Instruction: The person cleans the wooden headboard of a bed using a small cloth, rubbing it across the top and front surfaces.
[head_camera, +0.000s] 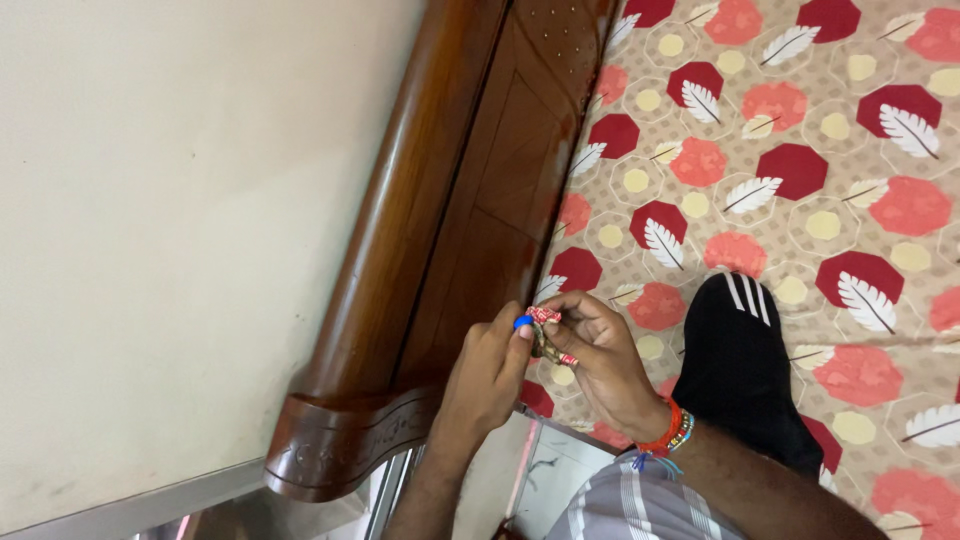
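Note:
My left hand (487, 378) and my right hand (600, 362) meet in front of the wooden headboard (470, 210). Between their fingertips they pinch a small object (543, 333) with a blue round end, a red-and-white patterned part and a dull brass-coloured piece. What it is exactly is too small to tell. My left thumb and forefinger grip the blue end. My right fingers curl around the other end. Red, orange and beaded bands (672, 432) circle my right wrist.
A bedsheet (800, 150) printed with red, pink and cream hexagons and white leaves covers the bed on the right. My knee in black fabric with white stripes (740, 365) rests on it. A plain cream wall (170, 220) fills the left. A striped grey shirt (620, 500) shows below.

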